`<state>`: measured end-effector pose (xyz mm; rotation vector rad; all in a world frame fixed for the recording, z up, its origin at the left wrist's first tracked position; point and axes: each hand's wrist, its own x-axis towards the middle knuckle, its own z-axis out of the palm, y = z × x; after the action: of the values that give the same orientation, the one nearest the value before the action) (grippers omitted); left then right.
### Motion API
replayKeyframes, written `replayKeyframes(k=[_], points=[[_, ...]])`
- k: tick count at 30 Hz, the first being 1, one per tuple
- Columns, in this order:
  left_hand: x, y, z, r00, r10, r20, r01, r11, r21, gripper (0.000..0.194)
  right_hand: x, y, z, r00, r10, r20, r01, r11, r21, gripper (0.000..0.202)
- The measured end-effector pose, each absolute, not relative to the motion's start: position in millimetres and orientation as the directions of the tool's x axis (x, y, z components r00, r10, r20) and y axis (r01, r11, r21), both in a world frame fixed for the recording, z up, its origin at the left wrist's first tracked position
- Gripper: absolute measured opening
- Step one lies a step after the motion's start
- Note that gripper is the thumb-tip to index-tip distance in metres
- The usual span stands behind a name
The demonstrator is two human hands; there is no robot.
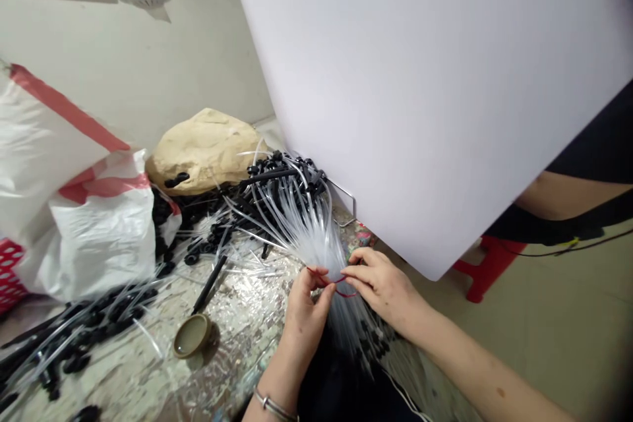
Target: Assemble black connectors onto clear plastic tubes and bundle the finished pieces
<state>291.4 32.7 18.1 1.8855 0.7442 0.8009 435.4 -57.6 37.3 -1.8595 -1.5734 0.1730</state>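
A thick bundle of clear plastic tubes (pixel 316 237) with black end fittings (pixel 287 168) stretches from the table toward my lap. Around its middle passes a thin red string (pixel 341 291). My left hand (pixel 307 300) pinches the string between thumb and fingers on the bundle's left side. On the right side, my right hand (pixel 378 283) also pinches the red string, close to the left fingertips. Part of the string lies hidden behind the fingers and tubes. A metal bangle (pixel 270 403) circles my left wrist.
On the table (pixel 237 336) are a small round cup (pixel 192 336), a black rod (pixel 210 285) and loose tubes (pixel 119 306). White and red bags (pixel 106 231) stand left, a tan wrapped lump (pixel 208 145) behind. A large white sheet (pixel 420 92) blocks the upper right. Beyond it are a red stool (pixel 487 270) and another person's arm (pixel 568 196).
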Motion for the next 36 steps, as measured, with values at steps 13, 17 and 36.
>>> replayKeyframes(k=[13,17,36], points=[[286.5,36.4,2.1,0.581,0.761,0.29,0.155,-0.453,0.878,0.02,433.6,-37.4,36.1,0.13,0.951,0.282,0.819,0.057,-0.571,0.006],[282.2,39.6,6.9,0.626,0.735,0.26,0.121,-0.422,0.899,0.025,436.4,-31.8,35.2,0.109,0.96,0.258,0.799,0.07,-0.598,0.005],[294.0,30.1,-2.9,0.445,0.609,0.656,0.306,-0.792,0.528,0.025,440.4,-30.2,33.4,0.108,0.972,0.208,0.524,0.123,-0.843,0.014]])
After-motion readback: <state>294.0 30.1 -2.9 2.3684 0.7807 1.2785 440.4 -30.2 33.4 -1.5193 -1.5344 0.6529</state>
